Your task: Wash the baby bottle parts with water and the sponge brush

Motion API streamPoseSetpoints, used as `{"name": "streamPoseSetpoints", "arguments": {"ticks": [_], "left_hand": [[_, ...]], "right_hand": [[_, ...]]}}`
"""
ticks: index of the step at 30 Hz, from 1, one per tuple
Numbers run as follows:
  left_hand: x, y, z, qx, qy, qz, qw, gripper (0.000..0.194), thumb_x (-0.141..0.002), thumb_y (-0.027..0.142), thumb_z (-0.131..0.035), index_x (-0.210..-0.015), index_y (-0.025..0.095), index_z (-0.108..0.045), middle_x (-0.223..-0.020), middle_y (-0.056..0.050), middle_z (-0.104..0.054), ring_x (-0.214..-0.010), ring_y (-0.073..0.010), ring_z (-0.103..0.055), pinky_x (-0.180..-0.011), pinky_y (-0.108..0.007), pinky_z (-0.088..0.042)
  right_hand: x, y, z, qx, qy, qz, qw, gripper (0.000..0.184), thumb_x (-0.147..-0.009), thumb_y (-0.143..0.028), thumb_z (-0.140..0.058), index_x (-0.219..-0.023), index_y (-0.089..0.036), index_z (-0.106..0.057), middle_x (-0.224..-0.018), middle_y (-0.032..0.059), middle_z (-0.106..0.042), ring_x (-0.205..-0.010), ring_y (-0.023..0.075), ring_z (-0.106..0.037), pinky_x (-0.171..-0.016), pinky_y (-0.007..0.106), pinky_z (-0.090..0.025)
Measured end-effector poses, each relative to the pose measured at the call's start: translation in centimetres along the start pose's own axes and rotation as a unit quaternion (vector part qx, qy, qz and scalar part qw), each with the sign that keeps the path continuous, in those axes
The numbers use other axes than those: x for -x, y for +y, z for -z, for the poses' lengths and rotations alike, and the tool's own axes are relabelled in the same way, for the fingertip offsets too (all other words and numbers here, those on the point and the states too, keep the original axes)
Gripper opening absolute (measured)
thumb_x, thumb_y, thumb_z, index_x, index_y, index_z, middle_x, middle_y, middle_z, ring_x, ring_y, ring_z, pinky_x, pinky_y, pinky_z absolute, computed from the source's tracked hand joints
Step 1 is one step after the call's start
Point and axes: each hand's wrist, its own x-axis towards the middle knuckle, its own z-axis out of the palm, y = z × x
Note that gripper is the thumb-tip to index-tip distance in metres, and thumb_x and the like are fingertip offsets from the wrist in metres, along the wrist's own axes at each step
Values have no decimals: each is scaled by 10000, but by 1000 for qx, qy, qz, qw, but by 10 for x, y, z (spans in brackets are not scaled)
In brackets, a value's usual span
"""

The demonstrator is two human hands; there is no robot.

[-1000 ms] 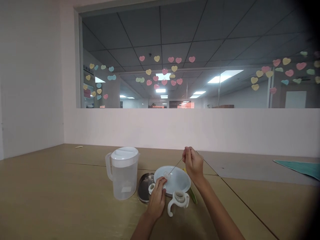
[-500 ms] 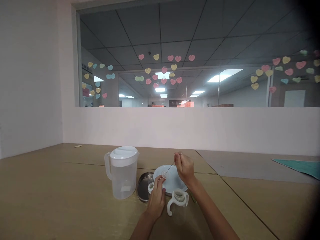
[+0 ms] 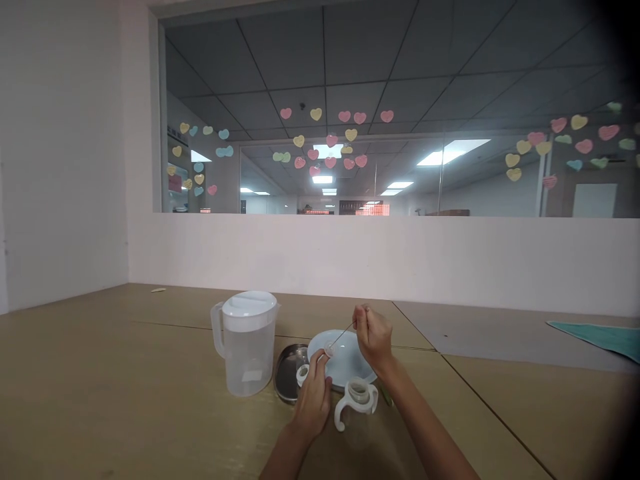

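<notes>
My left hand point(image 3: 313, 400) pinches a small translucent round piece point(image 3: 330, 349), which looks like a bottle nipple, over a pale blue-white bowl point(image 3: 345, 373). My right hand point(image 3: 374, 337) is closed on the upper end of a thin stick point(image 3: 344, 332). The stick slants down to the left, with its lower tip at the small piece; what that tip looks like is too small to tell. Nearest my right forearm, a clear bottle with a white two-armed handle point(image 3: 357, 397) stands without a lid. A white ring point(image 3: 302, 375) shows beside my left fingers, partly hidden.
A lidded translucent pitcher point(image 3: 249, 357) stands on the left. Between it and the bowl lies a metal tray point(image 3: 286, 380). A thin greenish item point(image 3: 386, 395) lies partly under my right forearm. A teal cloth point(image 3: 600, 340) is at the far right, and a wall with a window rises behind the table.
My right hand has shifted slightly right with the stick, whose tip stays at the small round piece. The left hand keeps its place. The whole view has moved a little.
</notes>
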Motion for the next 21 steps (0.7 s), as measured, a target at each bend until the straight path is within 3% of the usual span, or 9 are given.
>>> {"name": "streamPoseSetpoints", "arguments": {"ticks": [21], "left_hand": [[0,-5,-3,-31,14,-5,999,419,-943,239,-311,-1361,217,-338,-1419,-102,-367,-1319,-207,-356,-1106,-448,-316]], "right_hand": [[3,-2,-4,6,-16,16,1000,355,-968,-234,-349,-626,-215,-445,-501,-39,-468,-440,93,-443,-497,226,-324]]}}
